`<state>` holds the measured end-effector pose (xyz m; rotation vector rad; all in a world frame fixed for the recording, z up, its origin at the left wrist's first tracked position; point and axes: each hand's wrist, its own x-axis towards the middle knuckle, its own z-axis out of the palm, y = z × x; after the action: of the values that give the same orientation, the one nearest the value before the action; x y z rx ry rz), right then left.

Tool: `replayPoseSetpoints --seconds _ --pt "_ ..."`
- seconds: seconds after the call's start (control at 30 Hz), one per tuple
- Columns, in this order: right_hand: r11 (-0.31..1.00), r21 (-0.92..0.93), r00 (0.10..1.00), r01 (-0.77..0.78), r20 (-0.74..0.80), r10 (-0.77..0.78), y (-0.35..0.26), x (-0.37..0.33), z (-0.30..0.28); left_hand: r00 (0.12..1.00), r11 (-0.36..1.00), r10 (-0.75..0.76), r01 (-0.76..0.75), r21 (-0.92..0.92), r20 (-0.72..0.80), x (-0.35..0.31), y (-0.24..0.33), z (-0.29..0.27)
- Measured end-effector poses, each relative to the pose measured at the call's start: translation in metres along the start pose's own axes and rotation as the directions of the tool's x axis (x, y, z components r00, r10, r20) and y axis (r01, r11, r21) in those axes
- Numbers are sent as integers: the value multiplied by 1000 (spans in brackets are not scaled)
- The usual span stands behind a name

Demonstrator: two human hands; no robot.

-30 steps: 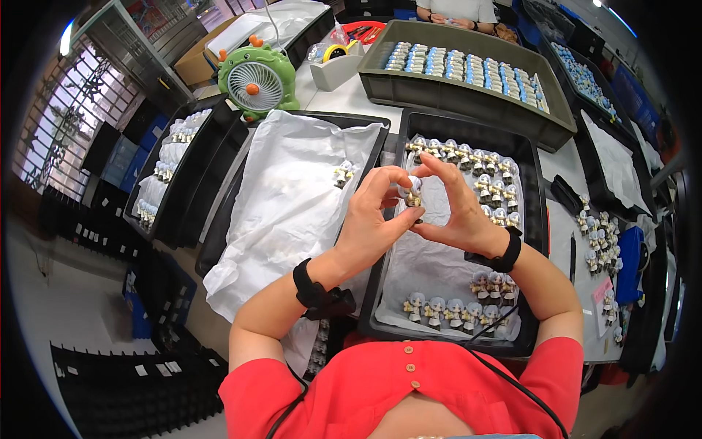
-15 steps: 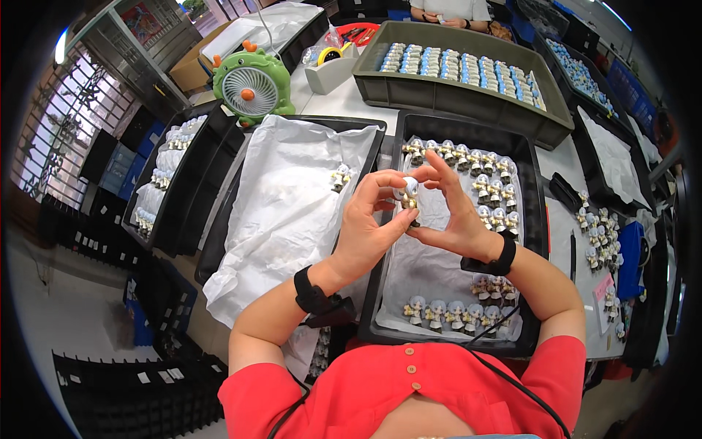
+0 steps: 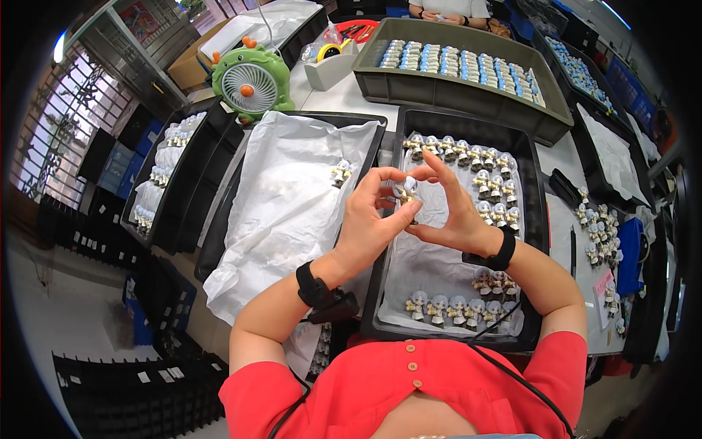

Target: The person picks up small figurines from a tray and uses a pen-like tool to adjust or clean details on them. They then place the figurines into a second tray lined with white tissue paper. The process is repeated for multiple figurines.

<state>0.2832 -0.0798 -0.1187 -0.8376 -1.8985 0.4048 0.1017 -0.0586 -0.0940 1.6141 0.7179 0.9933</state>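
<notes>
Pale-haired figurine (image 3: 410, 187) held up over the black tray (image 3: 537, 197).
From here I see the left hand (image 3: 371, 217) pinching it in a narrow grip; the right hand's (image 3: 466, 225) grip curves just beside, though I can't tell if it touches. More figurines (image 3: 436, 309) lie in rows within the tray.

Barred window (image 3: 69, 121) stood at far left; grey floor (image 3: 77, 322) lay near left; strip light (image 3: 616, 14) glowed far right.

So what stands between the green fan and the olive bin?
In the head view, a pale grey box with a yellow roll stands there, on the table.
</notes>
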Motion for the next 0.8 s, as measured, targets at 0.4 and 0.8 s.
replayPoseSetpoints --seconds 0.4,0.8 --pt "995 20 992 99 -86 -97 -7 0 -5 926 718 -250 373 -588 283 1 -8 -4" --pt "989 125 997 82 -15 -80 -2 -2 5 939 830 -225 325 -454 261 -2 -5 7"
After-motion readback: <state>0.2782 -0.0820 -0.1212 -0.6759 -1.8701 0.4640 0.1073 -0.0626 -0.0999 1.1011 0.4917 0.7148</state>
